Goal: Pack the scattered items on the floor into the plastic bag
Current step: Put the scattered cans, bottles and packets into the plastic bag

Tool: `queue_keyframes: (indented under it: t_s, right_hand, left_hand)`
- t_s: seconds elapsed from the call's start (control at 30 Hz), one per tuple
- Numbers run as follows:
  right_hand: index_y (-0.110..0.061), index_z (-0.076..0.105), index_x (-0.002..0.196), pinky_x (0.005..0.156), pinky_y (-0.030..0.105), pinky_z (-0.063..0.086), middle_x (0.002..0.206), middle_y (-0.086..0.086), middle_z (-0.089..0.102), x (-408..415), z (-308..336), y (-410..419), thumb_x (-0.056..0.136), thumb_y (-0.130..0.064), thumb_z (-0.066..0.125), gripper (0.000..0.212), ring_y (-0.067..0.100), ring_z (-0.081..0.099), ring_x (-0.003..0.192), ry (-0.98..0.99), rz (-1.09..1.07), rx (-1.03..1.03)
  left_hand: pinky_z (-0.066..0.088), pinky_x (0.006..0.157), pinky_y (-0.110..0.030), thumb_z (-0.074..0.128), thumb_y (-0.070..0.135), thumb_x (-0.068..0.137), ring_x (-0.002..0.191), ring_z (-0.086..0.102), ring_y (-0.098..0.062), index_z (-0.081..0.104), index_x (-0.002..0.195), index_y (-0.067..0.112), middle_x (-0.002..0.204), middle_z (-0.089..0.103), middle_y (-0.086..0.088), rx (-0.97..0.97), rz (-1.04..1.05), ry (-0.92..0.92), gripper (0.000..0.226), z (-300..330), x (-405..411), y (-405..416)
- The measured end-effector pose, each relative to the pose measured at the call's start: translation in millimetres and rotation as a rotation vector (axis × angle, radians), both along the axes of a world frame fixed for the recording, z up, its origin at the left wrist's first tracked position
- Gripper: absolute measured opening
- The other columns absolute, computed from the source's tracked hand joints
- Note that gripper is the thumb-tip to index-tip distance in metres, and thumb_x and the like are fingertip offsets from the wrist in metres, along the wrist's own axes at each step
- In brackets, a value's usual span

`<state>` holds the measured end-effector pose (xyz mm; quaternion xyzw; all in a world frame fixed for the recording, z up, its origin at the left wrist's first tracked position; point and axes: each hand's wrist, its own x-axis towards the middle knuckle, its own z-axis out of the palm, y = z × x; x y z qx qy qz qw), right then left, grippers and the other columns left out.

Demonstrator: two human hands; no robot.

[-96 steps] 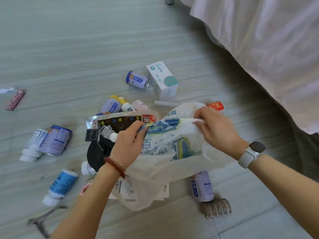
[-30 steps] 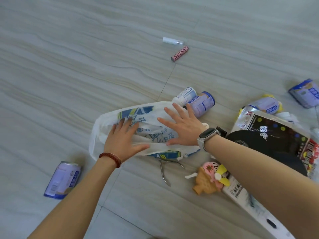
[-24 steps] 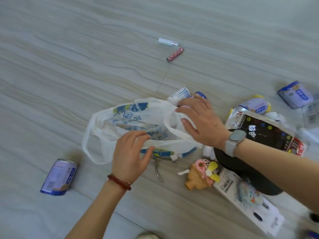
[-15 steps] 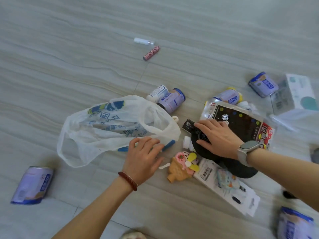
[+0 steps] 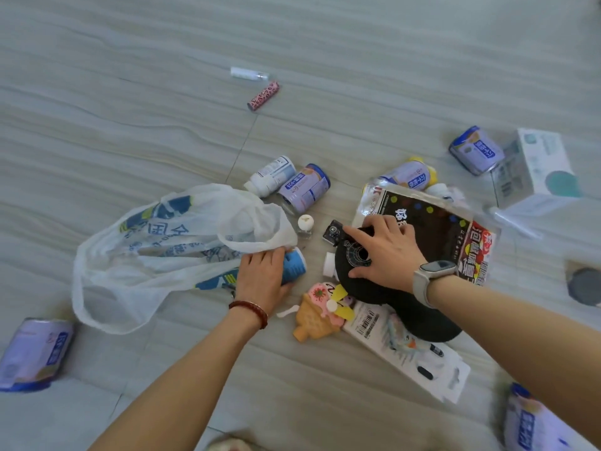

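I see the left hand (image 5: pixel 261 276) wrapped around a blue-labelled bottle (image 5: pixel 293 265) at the plastic bag (image 5: pixel 169 249) mouth, bag lying at 9 o'clock. Right hand (image 5: pixel 385 252) fingers spread, pressing on black cap (image 5: pixel 390 297) at 3 o'clock.

My arms are bare to the elbow, no sleeves showing. Around my left wrist (image 5: pixel 248 312) runs a thin bracelet of dark red beads (image 5: pixel 251 310). On my right wrist (image 5: pixel 429 284) I wear a smartwatch (image 5: pixel 437 266) with a dark rectangular face, its pale grey strap (image 5: pixel 420 288) running toward 6 o'clock.
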<state>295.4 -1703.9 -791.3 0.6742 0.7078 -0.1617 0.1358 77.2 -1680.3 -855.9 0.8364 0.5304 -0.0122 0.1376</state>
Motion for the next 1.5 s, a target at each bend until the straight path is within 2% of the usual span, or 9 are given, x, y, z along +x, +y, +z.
queue_keyframes:
  t_s: [0.3,0.47,0.6,0.8,0.97,1.1,1.2,1.33,1.5]
  right_hand:
    - [-0.022,0.04,0.127,0.096,0.034,0.037,0.126,0.002,0.051,-3,19,4,0.09,-0.034,0.05,0.041,0.02,0.045,0.117,0.107,0.136,0.055]
    - [-0.025,0.045,0.123,0.089,0.036,0.047,0.113,0.004,0.063,-17,56,13,0.092,-0.024,0.048,0.031,0.022,0.058,0.102,0.436,0.065,-0.044]
    - [-0.021,0.048,0.121,0.088,0.036,0.046,0.108,0.004,0.063,-48,80,32,0.092,-0.019,0.047,0.029,0.022,0.058,0.098,0.62,0.096,0.109]
    - [-0.007,0.055,0.11,0.08,0.0,0.03,0.094,-0.009,0.052,-113,93,58,0.089,-0.011,0.042,0.024,-0.001,0.044,0.083,0.871,0.144,0.42]
    - [-0.007,0.057,0.106,0.082,0.007,0.032,0.096,-0.004,0.049,-162,78,78,0.088,-0.011,0.043,0.024,0.007,0.047,0.088,0.981,0.155,0.443]
    - [-0.011,0.056,0.112,0.083,0.01,0.035,0.098,-0.008,0.052,-202,66,83,0.09,-0.01,0.049,0.023,0.009,0.049,0.095,1.08,-0.009,0.302]
    - [-0.013,0.051,0.123,0.075,-0.004,0.029,0.107,-0.003,0.056,-222,47,87,0.09,-0.013,0.051,0.033,0.011,0.05,0.101,1.031,-0.164,0.139]
    - [-0.009,0.041,0.133,0.102,0.029,0.03,0.138,0.012,0.045,-225,9,84,0.091,-0.011,0.046,0.042,0.028,0.042,0.126,0.781,-0.112,-0.03]
    - [-0.013,0.045,0.129,0.098,0.052,0.039,0.135,0.016,0.048,-181,-7,73,0.081,-0.031,0.055,0.052,0.034,0.045,0.125,0.24,0.127,0.436]
  left_hand:
    - [0.04,0.082,-0.029,0.061,0.048,0.061,0.092,0.055,-0.018,0.056,0.106,0.015,0.098,0.064,-0.005,0.23,-0.104,-0.272,0.055,34,-36,-33]
    - [0.039,0.079,-0.015,0.068,0.037,0.064,0.092,0.048,-0.006,0.052,0.111,0.013,0.099,0.055,0.002,0.24,0.241,-0.572,0.055,75,-67,-23]
    - [0.04,0.082,-0.029,0.076,0.022,0.069,0.101,0.05,-0.024,0.052,0.116,0.007,0.108,0.055,-0.013,0.223,0.555,-0.469,0.054,79,-102,12]
    - [0.023,0.101,-0.045,0.058,0.057,0.075,0.122,0.041,-0.025,0.044,0.131,0.02,0.13,0.052,-0.005,0.043,0.504,0.006,0.069,45,-136,36]
    - [0.02,0.102,-0.054,0.041,0.05,0.081,0.13,0.032,-0.035,0.045,0.13,0.017,0.142,0.039,-0.014,0.363,0.742,-0.145,0.059,50,-167,39]
    - [0.022,0.108,-0.045,0.043,0.044,0.092,0.133,0.03,-0.032,0.025,0.142,0.017,0.145,0.036,-0.014,-0.152,0.934,-0.283,0.06,48,-201,54]
    - [0.037,0.094,-0.033,0.049,0.026,0.092,0.112,0.05,-0.032,0.055,0.121,0.008,0.123,0.056,-0.018,-0.133,0.888,-0.426,0.035,50,-212,55]
    - [0.041,0.078,-0.032,0.05,0.018,0.09,0.093,0.056,-0.032,0.06,0.093,0.006,0.098,0.061,-0.015,-0.13,0.962,-0.567,0.016,57,-209,56]
    - [0.042,0.087,-0.037,0.048,0.034,0.09,0.1,0.053,-0.032,0.054,0.109,0.01,0.114,0.054,-0.014,-0.051,0.975,-0.428,0.031,60,-196,45]
